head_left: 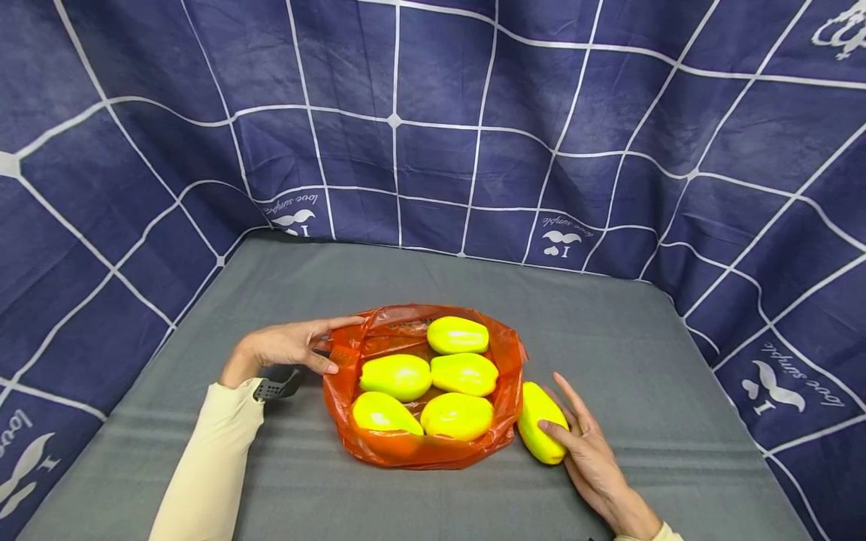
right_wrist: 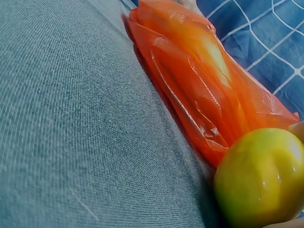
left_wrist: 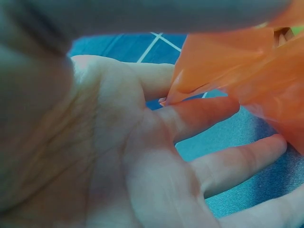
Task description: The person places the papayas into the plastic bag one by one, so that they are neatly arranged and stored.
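Observation:
An orange-red plastic bag (head_left: 426,454) stands with its mouth wide on the grey surface. Inside it lie several glossy yellow-green papayas (head_left: 395,377). At the bag's left rim, my left hand (head_left: 287,346) holds the thin plastic between thumb and fingers. The left wrist view shows the bag (left_wrist: 223,61) against long, spread fingers. Just outside the bag's right side, my right hand (head_left: 595,462) grips one more papaya (head_left: 541,424), thumb on its near side. That papaya (right_wrist: 261,180) appears close up beside the bag in the right wrist view; most of the hand is out of that frame.
A grey cloth-covered surface (head_left: 561,323) lies under everything. Dark blue curtains (head_left: 440,165) with white grid lines and printed motifs hang behind it and on both sides. A dark band (head_left: 277,387) is on my left wrist.

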